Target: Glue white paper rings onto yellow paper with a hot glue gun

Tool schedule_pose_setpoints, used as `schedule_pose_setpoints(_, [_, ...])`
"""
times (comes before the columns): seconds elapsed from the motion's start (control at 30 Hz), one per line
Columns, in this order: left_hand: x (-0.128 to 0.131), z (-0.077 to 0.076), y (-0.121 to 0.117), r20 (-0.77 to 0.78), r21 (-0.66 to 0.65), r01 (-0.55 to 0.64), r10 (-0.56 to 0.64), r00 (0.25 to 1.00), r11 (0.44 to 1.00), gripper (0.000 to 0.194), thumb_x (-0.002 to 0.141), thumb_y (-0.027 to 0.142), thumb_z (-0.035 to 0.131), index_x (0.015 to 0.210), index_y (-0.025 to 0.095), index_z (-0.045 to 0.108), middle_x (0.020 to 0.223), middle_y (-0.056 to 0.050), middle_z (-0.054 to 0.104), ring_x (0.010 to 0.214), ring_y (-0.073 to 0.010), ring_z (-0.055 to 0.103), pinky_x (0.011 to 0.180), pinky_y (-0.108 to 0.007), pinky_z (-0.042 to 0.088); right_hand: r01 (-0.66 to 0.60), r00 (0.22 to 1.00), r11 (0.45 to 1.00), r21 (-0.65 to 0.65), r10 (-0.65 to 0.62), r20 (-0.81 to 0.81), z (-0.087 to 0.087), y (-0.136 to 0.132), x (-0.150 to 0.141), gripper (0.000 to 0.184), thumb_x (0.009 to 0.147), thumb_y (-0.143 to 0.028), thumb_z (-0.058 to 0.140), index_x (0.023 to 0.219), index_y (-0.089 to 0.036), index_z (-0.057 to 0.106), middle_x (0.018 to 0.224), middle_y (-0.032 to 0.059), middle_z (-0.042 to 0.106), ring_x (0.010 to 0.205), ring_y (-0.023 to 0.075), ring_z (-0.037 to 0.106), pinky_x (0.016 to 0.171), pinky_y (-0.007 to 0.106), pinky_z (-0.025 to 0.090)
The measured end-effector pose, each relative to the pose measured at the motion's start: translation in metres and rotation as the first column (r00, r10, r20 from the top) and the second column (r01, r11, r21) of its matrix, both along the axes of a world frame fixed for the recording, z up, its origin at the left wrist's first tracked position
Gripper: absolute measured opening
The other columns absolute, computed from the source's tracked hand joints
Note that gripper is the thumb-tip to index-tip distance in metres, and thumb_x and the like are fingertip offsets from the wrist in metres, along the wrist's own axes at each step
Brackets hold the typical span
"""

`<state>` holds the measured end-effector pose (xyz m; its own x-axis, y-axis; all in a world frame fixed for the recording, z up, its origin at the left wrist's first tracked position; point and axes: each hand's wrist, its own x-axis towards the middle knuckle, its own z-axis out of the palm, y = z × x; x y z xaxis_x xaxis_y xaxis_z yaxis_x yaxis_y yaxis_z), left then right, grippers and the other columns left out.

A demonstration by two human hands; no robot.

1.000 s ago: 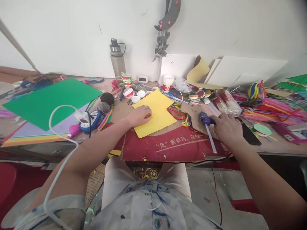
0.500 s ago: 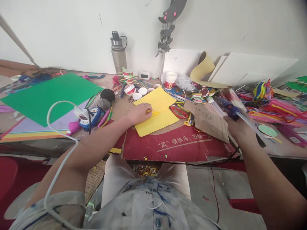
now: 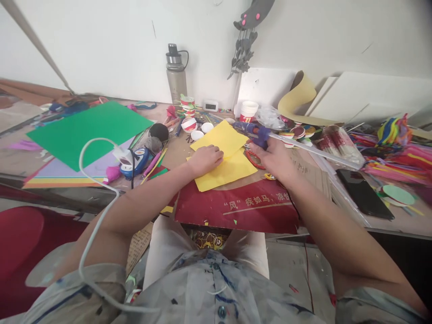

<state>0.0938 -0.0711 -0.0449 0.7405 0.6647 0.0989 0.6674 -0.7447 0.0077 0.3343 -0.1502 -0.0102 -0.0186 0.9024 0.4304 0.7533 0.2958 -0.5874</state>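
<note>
My right hand (image 3: 275, 163) grips a blue hot glue gun (image 3: 258, 134) with a long clear glue stick running out of its back. The gun's front end points left, over the right side of the yellow paper (image 3: 224, 139). My left hand (image 3: 207, 159) rests on that paper with its fingers curled and closed at the middle of the sheet, where the paper looks folded or layered. What sits right under the fingertips is hidden. Beneath the paper lies a red cardboard sheet (image 3: 202, 209) with white printed characters. Red-handled scissors (image 3: 254, 158) lie beside the paper, partly behind my right hand.
Green sheet (image 3: 91, 130) and coloured papers lie left, near a blue device (image 3: 135, 164) with a white cable (image 3: 96, 225). Behind stand a bottle (image 3: 176, 81) and paper cups (image 3: 249, 110). A phone (image 3: 364, 193) and pipe cleaners (image 3: 401, 157) lie right.
My right hand has brought the glue gun from the right side of the table left to the yellow paper. The phone now shows. My left hand stays on the paper; the view has shifted slightly.
</note>
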Motion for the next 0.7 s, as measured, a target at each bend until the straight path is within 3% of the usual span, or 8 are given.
schedule_pose_setpoints(0.17, [-0.014, -0.002, 0.008, 0.154, -0.091, 0.007, 0.007, 0.988, 0.996, 0.017, 0.102, 0.022, 0.056, 0.100, 0.017, 0.071, 0.111, -0.012, 0.077, 0.104, -0.0270, 0.072, 0.085, -0.037, 0.053, -0.067, 0.998, 0.992, -0.104, 0.068, 0.001, -0.004, 0.012, 0.001, 0.044, 0.097, -0.048, 0.064, 0.128, -0.019, 0.076, 0.124, 0.0145, 0.081, 0.113, 0.0359, 0.074, 0.103, 0.054, 0.058])
schedule_pose_setpoints(0.3, [-0.015, -0.013, 0.017, 0.258, -0.077, 0.063, -0.041, 0.965, 0.995, 0.010, 0.094, 0.019, 0.058, 0.090, 0.018, 0.068, 0.107, -0.012, 0.076, 0.107, -0.0281, 0.070, 0.094, -0.040, 0.055, -0.105, 0.994, 0.983, -0.150, 0.098, -0.050, -0.017, 0.009, 0.008, 0.045, 0.099, -0.051, 0.063, 0.130, -0.022, 0.075, 0.128, 0.0138, 0.080, 0.116, 0.0362, 0.074, 0.102, 0.054, 0.059])
schedule_pose_setpoints(0.43, [-0.012, -0.020, 0.019, 0.357, -0.128, 0.013, 0.034, 0.933, 0.992, 0.011, 0.091, 0.018, 0.057, 0.088, 0.018, 0.068, 0.104, -0.011, 0.076, 0.104, -0.0276, 0.071, 0.096, -0.041, 0.056, -0.122, 0.992, 0.984, -0.132, 0.123, -0.002, -0.027, 0.007, 0.019, 0.045, 0.099, -0.049, 0.064, 0.135, -0.024, 0.072, 0.135, 0.0140, 0.078, 0.125, 0.0382, 0.071, 0.110, 0.058, 0.055])
schedule_pose_setpoints(0.7, [-0.010, -0.014, 0.017, 0.399, -0.223, -0.083, 0.169, 0.901, 0.971, 0.010, 0.089, 0.018, 0.059, 0.085, 0.019, 0.069, 0.102, -0.009, 0.078, 0.098, -0.0244, 0.072, 0.091, -0.037, 0.056, -0.116, 0.979, 0.974, -0.197, 0.145, 0.144, -0.015, -0.002, 0.025, 0.031, 0.099, -0.047, 0.064, 0.114, -0.022, 0.075, 0.116, 0.0142, 0.081, 0.109, 0.0372, 0.074, 0.097, 0.050, 0.059])
